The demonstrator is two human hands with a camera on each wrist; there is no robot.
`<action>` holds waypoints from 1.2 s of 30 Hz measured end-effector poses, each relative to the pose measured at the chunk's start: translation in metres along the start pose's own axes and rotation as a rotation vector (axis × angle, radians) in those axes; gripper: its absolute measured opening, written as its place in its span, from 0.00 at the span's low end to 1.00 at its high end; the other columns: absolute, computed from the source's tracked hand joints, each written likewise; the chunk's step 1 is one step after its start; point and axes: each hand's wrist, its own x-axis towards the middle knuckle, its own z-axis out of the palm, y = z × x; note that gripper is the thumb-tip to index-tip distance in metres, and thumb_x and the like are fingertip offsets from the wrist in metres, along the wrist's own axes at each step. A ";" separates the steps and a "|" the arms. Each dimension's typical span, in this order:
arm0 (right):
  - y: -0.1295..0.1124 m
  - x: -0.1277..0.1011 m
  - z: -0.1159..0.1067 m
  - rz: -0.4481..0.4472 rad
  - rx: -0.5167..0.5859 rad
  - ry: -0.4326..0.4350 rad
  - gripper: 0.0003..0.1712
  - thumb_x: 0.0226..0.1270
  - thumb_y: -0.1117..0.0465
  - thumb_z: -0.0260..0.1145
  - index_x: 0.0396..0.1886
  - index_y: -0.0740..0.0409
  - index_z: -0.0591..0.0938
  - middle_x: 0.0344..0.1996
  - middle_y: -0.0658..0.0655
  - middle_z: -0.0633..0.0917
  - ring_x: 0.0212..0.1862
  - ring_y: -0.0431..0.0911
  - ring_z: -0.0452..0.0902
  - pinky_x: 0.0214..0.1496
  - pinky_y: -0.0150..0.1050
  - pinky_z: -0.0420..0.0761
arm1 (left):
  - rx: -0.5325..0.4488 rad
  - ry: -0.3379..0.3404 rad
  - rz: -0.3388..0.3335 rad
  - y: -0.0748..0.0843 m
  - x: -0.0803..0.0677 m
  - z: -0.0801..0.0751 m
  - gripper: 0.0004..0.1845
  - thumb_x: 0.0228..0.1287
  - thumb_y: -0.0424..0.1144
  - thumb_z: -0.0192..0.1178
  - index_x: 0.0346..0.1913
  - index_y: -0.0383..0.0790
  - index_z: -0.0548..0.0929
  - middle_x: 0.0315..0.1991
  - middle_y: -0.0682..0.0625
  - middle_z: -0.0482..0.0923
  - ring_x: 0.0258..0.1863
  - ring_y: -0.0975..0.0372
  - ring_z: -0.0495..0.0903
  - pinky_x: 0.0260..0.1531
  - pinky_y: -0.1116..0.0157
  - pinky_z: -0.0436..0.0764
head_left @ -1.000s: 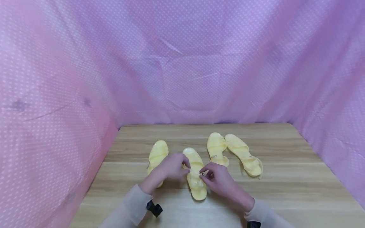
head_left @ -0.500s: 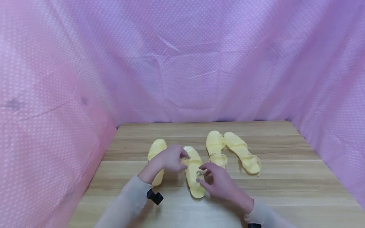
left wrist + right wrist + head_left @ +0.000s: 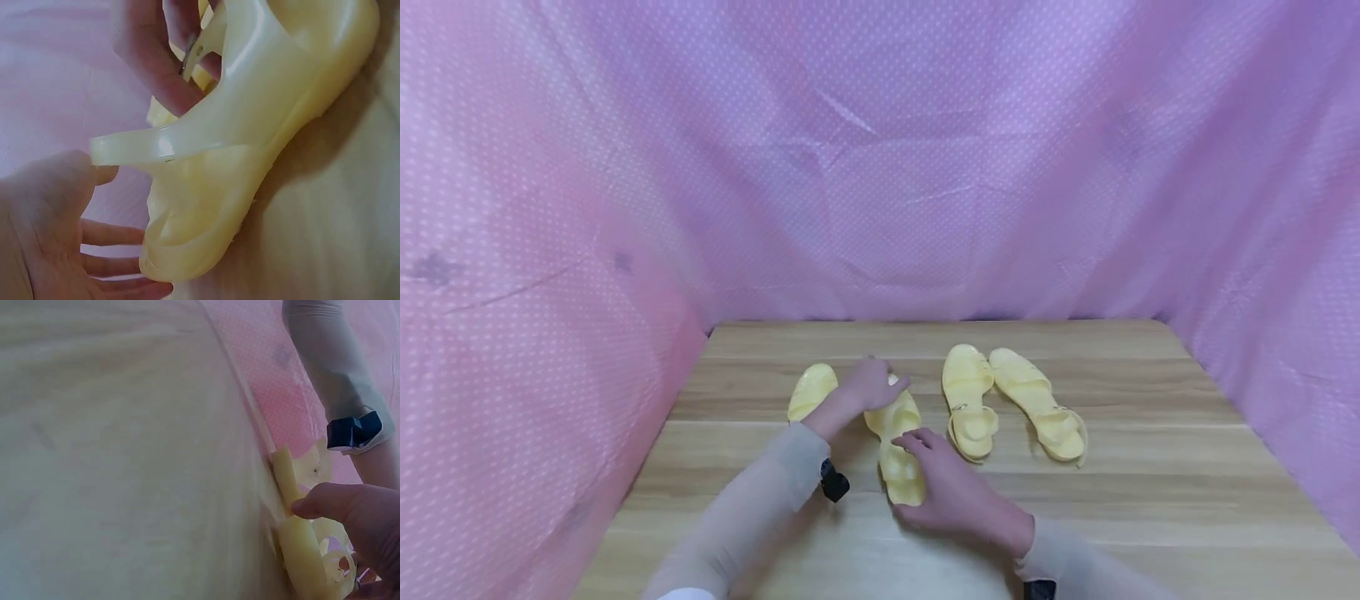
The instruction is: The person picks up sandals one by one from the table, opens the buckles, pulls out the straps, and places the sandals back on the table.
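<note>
Several pale yellow jelly sandals lie on a wooden table (image 3: pixel 1150 467). Both hands hold the second sandal from the left (image 3: pixel 889 423), which is tipped toward its side. My left hand (image 3: pixel 865 386) wraps its toe end; in the left wrist view the palm (image 3: pixel 44 237) cups the front of the sandal (image 3: pixel 250 125) with the thumb against a strap. My right hand (image 3: pixel 951 492) grips the heel end, and its fingers (image 3: pixel 150 62) pinch the strap by the metal buckle (image 3: pixel 189 53). In the right wrist view the thumb (image 3: pixel 344 509) presses on the sandal (image 3: pixel 300 556).
Another sandal (image 3: pixel 810 390) lies just left of my left hand. A pair (image 3: pixel 968 400) (image 3: pixel 1037 406) lies to the right, side by side. Pink dotted cloth (image 3: pixel 880 167) walls in the table on the left, back and right. Bare wood lies along the near edge.
My left hand has slid from the sandal's middle up to its toe. My right hand has dropped lower toward the heel. The sandal has turned and shifted slightly left.
</note>
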 end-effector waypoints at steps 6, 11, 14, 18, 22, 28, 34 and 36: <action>-0.009 0.032 0.012 -0.029 -0.032 0.022 0.50 0.50 0.46 0.85 0.70 0.61 0.75 0.63 0.62 0.81 0.60 0.54 0.82 0.64 0.50 0.84 | 0.016 -0.014 -0.052 -0.015 0.006 -0.015 0.33 0.82 0.56 0.52 0.68 0.27 0.79 0.68 0.35 0.81 0.71 0.42 0.78 0.71 0.48 0.78; -0.010 0.036 0.014 -0.011 -0.036 -0.004 0.54 0.53 0.43 0.84 0.74 0.61 0.72 0.69 0.66 0.77 0.63 0.59 0.82 0.66 0.53 0.84 | 0.048 -0.062 -0.099 -0.009 0.010 -0.014 0.35 0.83 0.58 0.50 0.71 0.30 0.77 0.71 0.37 0.78 0.73 0.42 0.75 0.73 0.47 0.75; -0.009 0.027 -0.006 0.019 -0.059 0.027 0.51 0.55 0.42 0.83 0.74 0.58 0.74 0.70 0.65 0.78 0.64 0.59 0.82 0.65 0.55 0.85 | 0.078 -0.013 -0.017 0.008 0.012 -0.012 0.29 0.82 0.52 0.54 0.71 0.32 0.78 0.70 0.39 0.80 0.67 0.43 0.81 0.69 0.48 0.79; 0.008 0.008 -0.050 0.011 -0.131 0.199 0.32 0.60 0.52 0.81 0.61 0.58 0.83 0.58 0.61 0.85 0.58 0.56 0.83 0.58 0.53 0.87 | -0.008 -0.037 0.131 0.048 0.009 -0.006 0.25 0.74 0.45 0.64 0.68 0.35 0.81 0.64 0.41 0.85 0.58 0.48 0.87 0.60 0.54 0.86; 0.041 -0.006 -0.081 0.055 -0.211 0.337 0.21 0.60 0.64 0.76 0.54 0.63 0.85 0.49 0.64 0.87 0.52 0.60 0.83 0.53 0.56 0.85 | -0.029 -0.141 0.216 0.082 0.001 0.012 0.26 0.68 0.49 0.71 0.64 0.39 0.86 0.58 0.46 0.89 0.51 0.59 0.87 0.53 0.65 0.86; 0.071 -0.014 -0.076 0.117 -0.116 0.109 0.31 0.54 0.72 0.66 0.61 0.69 0.77 0.49 0.68 0.84 0.40 0.49 0.78 0.43 0.46 0.83 | -0.011 -0.062 0.215 0.097 -0.004 0.035 0.10 0.69 0.44 0.73 0.46 0.41 0.94 0.41 0.51 0.93 0.25 0.67 0.77 0.29 0.73 0.77; 0.079 -0.010 -0.062 0.090 -0.046 0.155 0.34 0.53 0.68 0.75 0.61 0.71 0.77 0.52 0.67 0.85 0.41 0.49 0.79 0.47 0.49 0.83 | -0.073 -0.018 0.098 0.090 -0.002 0.038 0.11 0.69 0.41 0.70 0.47 0.38 0.91 0.46 0.47 0.92 0.29 0.64 0.83 0.31 0.72 0.82; 0.079 -0.009 -0.060 0.100 -0.046 0.168 0.31 0.53 0.68 0.77 0.59 0.70 0.80 0.52 0.65 0.86 0.40 0.47 0.80 0.46 0.44 0.84 | -0.096 -0.027 0.094 0.087 -0.002 0.038 0.09 0.68 0.39 0.69 0.45 0.37 0.92 0.44 0.46 0.92 0.27 0.65 0.83 0.29 0.73 0.82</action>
